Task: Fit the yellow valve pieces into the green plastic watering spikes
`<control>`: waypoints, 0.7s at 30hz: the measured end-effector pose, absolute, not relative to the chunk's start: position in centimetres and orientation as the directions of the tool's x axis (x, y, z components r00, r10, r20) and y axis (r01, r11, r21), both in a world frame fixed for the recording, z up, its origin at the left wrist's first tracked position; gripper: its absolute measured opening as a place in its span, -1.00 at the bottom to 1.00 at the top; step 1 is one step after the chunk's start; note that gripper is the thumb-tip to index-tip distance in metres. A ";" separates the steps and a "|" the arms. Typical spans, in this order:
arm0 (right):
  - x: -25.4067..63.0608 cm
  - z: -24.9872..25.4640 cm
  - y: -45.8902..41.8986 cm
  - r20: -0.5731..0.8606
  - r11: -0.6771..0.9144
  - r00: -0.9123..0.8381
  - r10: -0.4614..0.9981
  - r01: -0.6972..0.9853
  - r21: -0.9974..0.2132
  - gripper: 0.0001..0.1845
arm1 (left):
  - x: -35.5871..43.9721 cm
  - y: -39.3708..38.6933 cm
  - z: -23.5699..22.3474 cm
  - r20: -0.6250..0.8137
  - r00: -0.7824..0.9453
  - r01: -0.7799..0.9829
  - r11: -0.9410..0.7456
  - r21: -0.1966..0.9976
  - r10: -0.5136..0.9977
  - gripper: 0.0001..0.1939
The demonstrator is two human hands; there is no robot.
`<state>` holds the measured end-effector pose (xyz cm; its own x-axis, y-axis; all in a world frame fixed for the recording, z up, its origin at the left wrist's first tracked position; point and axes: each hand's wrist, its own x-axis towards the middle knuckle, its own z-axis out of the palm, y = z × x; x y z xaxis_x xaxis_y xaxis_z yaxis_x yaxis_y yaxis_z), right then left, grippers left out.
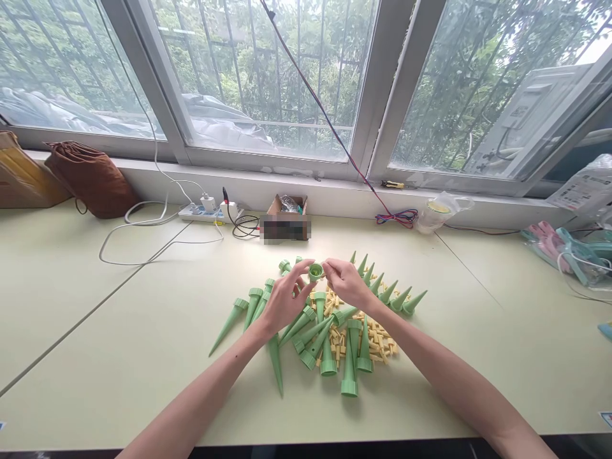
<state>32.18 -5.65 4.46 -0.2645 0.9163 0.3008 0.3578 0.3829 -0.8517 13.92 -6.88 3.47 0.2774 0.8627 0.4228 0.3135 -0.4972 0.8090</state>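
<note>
My left hand [280, 303] grips a green plastic plant-watering spike [315, 272] by its wide end, whose round opening faces me. Pinched fingers of my right hand [348, 284] touch the rim's right side; whatever they hold is too small and covered to make out. Below both hands, several loose green spikes [233, 323] lie in different directions. Among them is a heap of small pale-yellow plastic pieces [380, 339]. Behind my right hand, a row of green spikes [388, 292] stands points up on the table.
Toward the window are a small cardboard box [285, 220], a power strip [210, 212] with cables and a red-blue wire coil [396, 218]. A brown drawstring pouch [93, 178] sits at the left. A clear plastic bag [433, 215] and pink and teal items [564, 248] lie right.
</note>
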 end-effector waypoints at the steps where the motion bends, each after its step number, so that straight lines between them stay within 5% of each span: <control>1: 32.2 4.5 -5.6 0.304 0.383 -0.260 0.917 0.352 -0.854 -0.55 | 14.0 -7.0 3.6 0.419 0.271 0.302 -0.490 0.818 0.867 -0.59; 8: 32.4 4.9 -5.7 0.382 0.419 -0.172 0.908 0.349 -0.838 -0.56 | 13.8 -6.8 4.3 0.283 0.168 0.093 -0.301 0.949 0.944 -0.65; 12: 32.2 5.0 -6.0 0.453 0.501 -0.214 0.865 0.410 -0.762 -0.59 | 13.4 -6.3 4.1 0.106 0.293 0.007 -0.113 0.994 0.950 -0.35; 21: 31.9 4.8 -6.1 0.513 0.616 -0.341 0.788 0.435 -0.657 -0.66 | 13.6 -6.0 4.0 -0.075 0.455 -0.131 0.150 0.980 0.887 -0.49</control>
